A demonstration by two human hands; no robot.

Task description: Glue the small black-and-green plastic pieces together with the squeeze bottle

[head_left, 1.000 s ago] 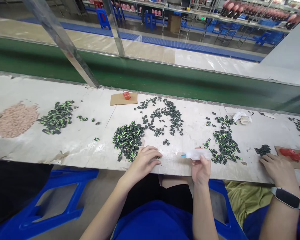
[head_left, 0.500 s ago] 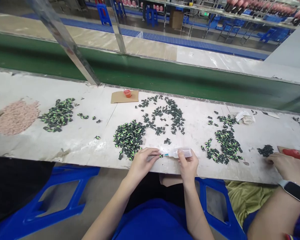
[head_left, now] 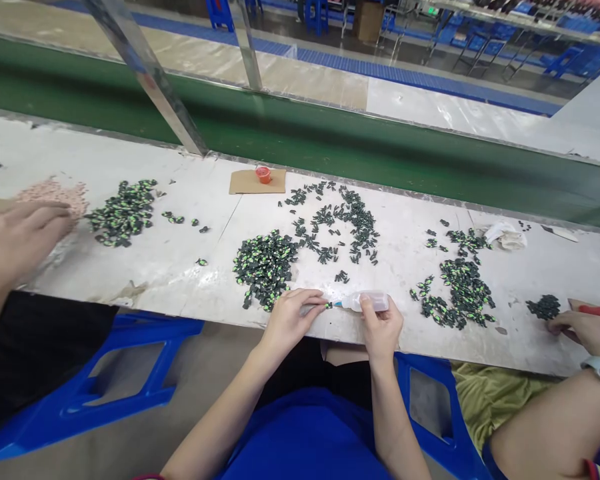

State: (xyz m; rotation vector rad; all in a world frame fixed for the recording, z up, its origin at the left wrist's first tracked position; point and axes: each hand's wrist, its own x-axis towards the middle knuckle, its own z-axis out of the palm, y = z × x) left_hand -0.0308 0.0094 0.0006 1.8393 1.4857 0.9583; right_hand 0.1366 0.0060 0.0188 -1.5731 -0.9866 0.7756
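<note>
My left hand (head_left: 291,316) pinches a small dark green-marked piece (head_left: 327,305) at the near edge of the white workbench (head_left: 170,267). My right hand (head_left: 380,325) grips a small clear squeeze bottle (head_left: 366,302) lying sideways, its blue nozzle touching that piece. Just left of my left hand lies a dense pile of the same green-and-black pieces (head_left: 265,265). A looser scatter of dark pieces (head_left: 337,223) spreads behind the hands. Another pile (head_left: 460,290) lies to the right of the bottle.
A co-worker's hand (head_left: 17,237) reaches over pinkish pieces (head_left: 55,193) at the left; another co-worker's hand (head_left: 587,330) with a wristband rests at the right. A red cap (head_left: 263,174) sits on cardboard at the back. A green conveyor belt (head_left: 330,147) runs behind; blue stools stand below.
My right hand brought the bottle leftward until its nozzle met the piece in my left hand. A co-worker's hand has come into view at the left. The view tilted down slightly.
</note>
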